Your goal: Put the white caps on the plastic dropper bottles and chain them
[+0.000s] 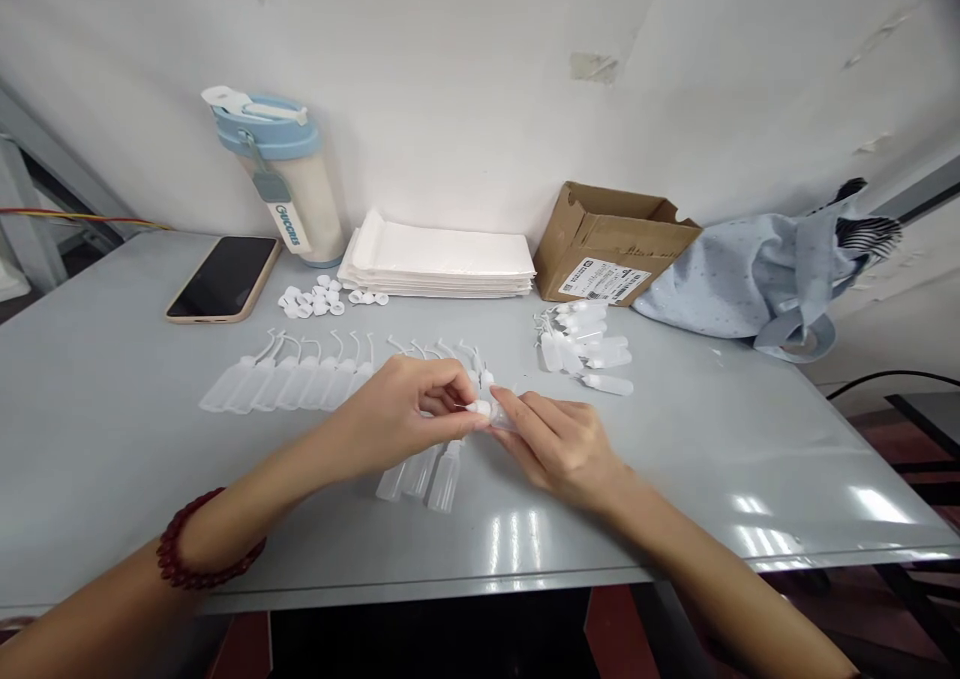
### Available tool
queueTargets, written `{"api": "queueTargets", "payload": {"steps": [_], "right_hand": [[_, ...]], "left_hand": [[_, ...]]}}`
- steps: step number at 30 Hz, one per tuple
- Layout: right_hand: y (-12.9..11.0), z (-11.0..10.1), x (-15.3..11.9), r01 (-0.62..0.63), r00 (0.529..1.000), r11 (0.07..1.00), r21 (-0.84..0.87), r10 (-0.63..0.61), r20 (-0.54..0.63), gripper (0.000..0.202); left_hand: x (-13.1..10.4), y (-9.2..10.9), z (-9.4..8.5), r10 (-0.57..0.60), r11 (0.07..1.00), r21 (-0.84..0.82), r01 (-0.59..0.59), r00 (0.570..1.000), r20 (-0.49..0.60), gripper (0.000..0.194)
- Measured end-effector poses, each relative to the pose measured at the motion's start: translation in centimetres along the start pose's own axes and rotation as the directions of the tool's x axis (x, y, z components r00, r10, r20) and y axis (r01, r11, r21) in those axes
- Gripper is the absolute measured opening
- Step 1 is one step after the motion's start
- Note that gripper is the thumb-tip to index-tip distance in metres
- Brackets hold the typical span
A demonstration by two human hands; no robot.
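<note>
My left hand (420, 409) pinches a white cap (481, 408) with a thin needle-like tip between thumb and fingers. In my right hand (559, 444) lies a small translucent squeeze bottle (504, 418), gripped by the fingers, its neck at the cap. Whether the cap is fully seated I cannot tell. Below the hands several clear squeeze bottles (445, 481) lie on the grey table. A row of similar bottles with curved white tubes (289, 384) lies left of my left hand, and more tubes show behind the fingers. Beyond my right hand is a pile of needle-tipped bottles (585, 339).
Small white caps (311, 298) are heaped near a phone (223, 277) and a tall blue-lidded tumbler (300, 194). Along the wall stand a stack of white padded envelopes (442, 256), a cardboard box (611, 244) and a light blue cloth bag (727, 274). The table's front edge (450, 591) runs below my forearms.
</note>
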State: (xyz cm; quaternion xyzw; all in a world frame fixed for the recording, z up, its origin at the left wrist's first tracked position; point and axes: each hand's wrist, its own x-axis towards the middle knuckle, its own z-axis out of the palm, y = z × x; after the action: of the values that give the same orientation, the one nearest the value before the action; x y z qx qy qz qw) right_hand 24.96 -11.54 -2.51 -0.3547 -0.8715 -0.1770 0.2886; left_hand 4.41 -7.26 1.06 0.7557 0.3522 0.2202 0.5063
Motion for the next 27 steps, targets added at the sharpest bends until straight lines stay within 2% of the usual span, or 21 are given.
{"api": "queueTargets", "payload": {"steps": [2, 5, 8, 11, 13, 17, 20, 22, 25, 27], "right_hand": [[0.0, -0.1, 0.1, -0.12, 0.991, 0.973, 0.198, 0.105, 0.082, 0.025], [-0.1, -0.4, 0.4, -0.298, 0.948, 0.836, 0.461, 0.203, 0.246, 0.027], [0.0, -0.9, 0.9, -0.425, 0.9, 0.696, 0.579, 0.258, 0.351, 0.025], [0.1, -1.1, 1.1, -0.49, 0.869, 0.614, 0.619, 0.287, 0.404, 0.025], [0.0, -1.0, 1.1, -0.492, 0.868, 0.613, 0.619, 0.294, 0.399, 0.027], [-0.4, -0.5, 0.6, -0.382, 0.924, 0.713, 0.588, 0.286, 0.253, 0.024], [-0.6, -0.3, 0.4, -0.307, 0.951, 0.771, 0.558, 0.266, 0.155, 0.022], [-0.5, -0.5, 0.6, -0.356, 0.934, 0.726, 0.588, 0.286, 0.213, 0.022], [-0.2, -1.1, 1.1, -0.512, 0.859, 0.56, 0.652, 0.31, 0.408, 0.026], [-0.1, -1.2, 1.2, -0.565, 0.825, 0.494, 0.661, 0.311, 0.472, 0.028]], "left_hand": [[-0.1, -0.2, -0.1, 0.134, 0.984, 0.117, -0.132, 0.991, -0.011, 0.008], [-0.1, -0.7, -0.3, 0.309, 0.905, 0.303, -0.298, 0.951, 0.009, 0.005], [-0.1, -0.8, -0.3, 0.347, 0.871, 0.361, -0.333, 0.937, 0.027, 0.007], [-0.2, -0.5, -0.3, 0.28, 0.926, 0.26, -0.272, 0.96, 0.004, 0.004], [-0.2, -0.1, -0.4, 0.18, 0.971, 0.158, -0.179, 0.984, 0.011, 0.007], [-0.3, 0.2, -0.6, 0.017, 0.998, 0.059, -0.02, 0.998, 0.057, 0.017], [-0.3, 0.1, -0.5, -0.01, 0.999, 0.053, 0.007, 0.997, 0.07, 0.019], [-0.3, -0.1, -0.4, 0.079, 0.992, 0.091, -0.082, 0.996, 0.037, 0.013], [-0.3, -0.3, 0.0, 0.287, 0.933, 0.233, -0.273, 0.958, -0.026, 0.006], [-0.2, -0.3, 0.1, 0.341, 0.907, 0.276, -0.317, 0.939, -0.041, 0.006]]}}
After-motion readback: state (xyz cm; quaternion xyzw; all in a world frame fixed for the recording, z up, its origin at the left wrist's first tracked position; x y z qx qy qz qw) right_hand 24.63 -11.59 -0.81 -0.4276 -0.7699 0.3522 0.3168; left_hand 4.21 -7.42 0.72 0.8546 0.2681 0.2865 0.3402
